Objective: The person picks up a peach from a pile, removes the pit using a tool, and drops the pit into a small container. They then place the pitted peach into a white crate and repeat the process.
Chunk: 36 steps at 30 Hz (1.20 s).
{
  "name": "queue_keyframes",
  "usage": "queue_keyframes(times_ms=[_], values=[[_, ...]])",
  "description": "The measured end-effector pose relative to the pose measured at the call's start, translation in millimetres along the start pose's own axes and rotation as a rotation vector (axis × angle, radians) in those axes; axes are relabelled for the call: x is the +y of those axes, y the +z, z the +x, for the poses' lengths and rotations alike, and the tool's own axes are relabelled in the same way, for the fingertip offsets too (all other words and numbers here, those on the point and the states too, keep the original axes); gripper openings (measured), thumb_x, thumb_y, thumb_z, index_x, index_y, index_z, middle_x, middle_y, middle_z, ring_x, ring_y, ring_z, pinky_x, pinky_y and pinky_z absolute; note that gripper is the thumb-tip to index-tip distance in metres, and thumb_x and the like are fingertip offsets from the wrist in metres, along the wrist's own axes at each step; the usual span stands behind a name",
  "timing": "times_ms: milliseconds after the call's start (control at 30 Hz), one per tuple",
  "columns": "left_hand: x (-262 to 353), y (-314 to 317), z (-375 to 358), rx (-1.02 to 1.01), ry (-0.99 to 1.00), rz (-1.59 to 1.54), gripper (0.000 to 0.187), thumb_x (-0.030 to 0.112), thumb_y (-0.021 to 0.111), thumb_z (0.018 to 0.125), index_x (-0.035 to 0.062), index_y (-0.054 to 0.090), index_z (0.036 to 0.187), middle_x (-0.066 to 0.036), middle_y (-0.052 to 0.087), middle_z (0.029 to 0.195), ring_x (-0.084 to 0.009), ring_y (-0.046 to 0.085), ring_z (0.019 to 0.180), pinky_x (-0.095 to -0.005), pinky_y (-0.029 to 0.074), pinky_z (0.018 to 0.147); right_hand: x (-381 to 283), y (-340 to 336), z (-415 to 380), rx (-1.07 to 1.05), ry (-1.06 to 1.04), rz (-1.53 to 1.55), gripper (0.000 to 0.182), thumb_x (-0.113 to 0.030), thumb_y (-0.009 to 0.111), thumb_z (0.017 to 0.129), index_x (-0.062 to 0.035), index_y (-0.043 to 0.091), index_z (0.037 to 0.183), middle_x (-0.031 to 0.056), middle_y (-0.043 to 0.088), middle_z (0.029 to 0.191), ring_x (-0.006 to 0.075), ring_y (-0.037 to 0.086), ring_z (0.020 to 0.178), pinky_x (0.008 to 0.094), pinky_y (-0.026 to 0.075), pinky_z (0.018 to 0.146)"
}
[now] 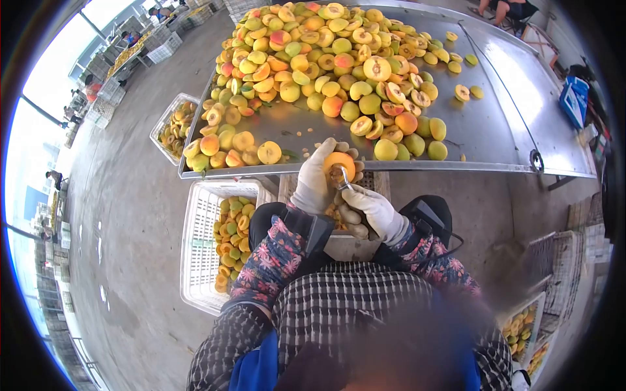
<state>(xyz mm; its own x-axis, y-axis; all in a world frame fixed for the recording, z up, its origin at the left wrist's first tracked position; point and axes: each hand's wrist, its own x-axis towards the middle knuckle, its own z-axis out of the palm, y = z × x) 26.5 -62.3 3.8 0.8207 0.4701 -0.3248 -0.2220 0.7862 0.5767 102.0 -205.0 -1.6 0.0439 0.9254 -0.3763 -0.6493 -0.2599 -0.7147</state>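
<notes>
My left hand [315, 177], in a pale glove with dark fingertips, is closed around a yellow peach half [342, 160], cut side toward me. My right hand [376, 212], gloved the same way, grips a small metal pitting spoon [344, 177]; its end is at the brown pit area of the half. Both hands are just off the near edge of a metal table [313, 128], above a crate [381, 185] that they partly hide. On the table lies a large heap of whole and halved peaches [306, 62].
Left of my knees stands a white crate [194, 251] with peach halves inside. Another basket of fruit [156, 133] touches the table's left side. A blue bag [574, 101] sits at the right end. Further crates [562, 260] are stacked at right. Other people work in the distance.
</notes>
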Motion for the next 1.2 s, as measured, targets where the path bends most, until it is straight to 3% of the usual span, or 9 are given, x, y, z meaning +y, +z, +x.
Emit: queue_keyframes(times_ms=[233,433,633,767,900,967,1067,1133,1200], values=[[-8.7,7.5,6.3,0.069,0.014,-0.105,0.036,0.038,0.061,0.092,0.0054,0.057,0.108,-0.013,0.064,0.101,-0.0327,0.065,0.085,-0.0428,0.056,0.073,-0.2,-20.0,0.8,-0.279,0.086,0.364,0.032,-0.04,0.048,0.1,-0.01,0.055,0.107,-0.0038,0.043,0.063,0.0084,0.036,0.043,0.0236,0.03,0.039],[-15.5,-6.0,21.9,0.12,0.092,0.061,0.035,0.036,0.059,0.094,0.0044,0.057,0.109,-0.013,0.065,0.097,-0.0318,0.065,0.08,-0.0422,0.056,0.068,-3.4,-7.8,-3.6,0.003,-0.066,-0.366,0.026,-0.03,0.052,0.099,-0.0067,0.055,0.11,-0.0028,0.05,0.066,0.0065,0.042,0.043,0.0215,0.034,0.039],[-14.0,0.3,17.2,0.121,0.178,0.099,0.033,0.033,0.059,0.095,0.0013,0.062,0.105,-0.012,0.067,0.097,-0.0258,0.066,0.082,-0.0371,0.056,0.069,37.1,-65.4,16.8,-0.032,-0.579,-1.044,0.025,-0.018,0.048,0.097,0.0008,0.052,0.113,0.0199,0.058,0.093,0.0349,0.057,0.092,0.0408,0.045,0.074],[32.4,-18.0,0.1,0.221,0.67,0.851,0.025,0.021,0.065,0.093,-0.0025,0.068,0.1,-0.009,0.07,0.091,-0.0132,0.065,0.079,-0.0254,0.051,0.069,7.7,-44.5,-17.2,0.212,-0.254,-1.187,0.028,-0.027,0.054,0.095,0.0004,0.05,0.099,0.0241,0.061,0.08,0.0422,0.061,0.079,0.0463,0.046,0.065],[111.2,-40.7,-58.9,0.695,0.602,1.874,0.032,0.024,0.066,0.088,0.0059,0.067,0.114,-0.014,0.068,0.108,-0.0276,0.065,0.097,-0.0358,0.05,0.085,8.9,-49.8,-21.0,0.208,-0.182,-1.206,0.029,-0.029,0.055,0.094,-0.0011,0.049,0.098,0.0253,0.061,0.077,0.042,0.062,0.075,0.0461,0.046,0.064],[124.6,-76.0,-48.8,0.806,0.879,2.309,0.042,0.027,0.068,0.086,0.0097,0.061,0.124,-0.015,0.063,0.118,-0.0322,0.062,0.102,-0.0392,0.049,0.089,4.4,-46.5,-22.1,0.179,-0.145,-1.155,0.029,-0.029,0.055,0.094,-0.0011,0.049,0.098,0.0255,0.061,0.077,0.0418,0.062,0.076,0.0461,0.047,0.064],[124.5,-54.0,-1.9,0.344,0.935,1.966,0.047,0.026,0.069,0.085,0.0114,0.058,0.128,-0.014,0.062,0.12,-0.0295,0.063,0.101,-0.0394,0.051,0.087,-0.8,-44.3,-18.6,0.17,-0.129,-1.12,0.029,-0.029,0.054,0.094,-0.0014,0.05,0.1,0.0247,0.061,0.078,0.0419,0.062,0.077,0.0464,0.047,0.065],[100.0,-41.0,50.7,0.175,0.694,1.781,0.046,0.019,0.07,0.084,0.0085,0.058,0.127,-0.012,0.064,0.113,-0.0215,0.064,0.097,-0.0345,0.054,0.082,3.8,-51.2,-14.8,0.178,-0.215,-1.069,0.03,-0.03,0.054,0.094,-0.0015,0.05,0.101,0.0246,0.062,0.079,0.0419,0.062,0.078,0.0466,0.047,0.066],[67.8,-12.7,87.3,-0.01,0.611,1.78,0.042,0.018,0.063,0.086,0.0106,0.056,0.127,-0.017,0.06,0.122,-0.0321,0.06,0.109,-0.0386,0.049,0.093,8.3,-57.1,-11.3,0.198,-0.266,-1.044,0.03,-0.031,0.054,0.094,-0.0016,0.05,0.101,0.0247,0.062,0.08,0.042,0.062,0.079,0.0466,0.047,0.067]])
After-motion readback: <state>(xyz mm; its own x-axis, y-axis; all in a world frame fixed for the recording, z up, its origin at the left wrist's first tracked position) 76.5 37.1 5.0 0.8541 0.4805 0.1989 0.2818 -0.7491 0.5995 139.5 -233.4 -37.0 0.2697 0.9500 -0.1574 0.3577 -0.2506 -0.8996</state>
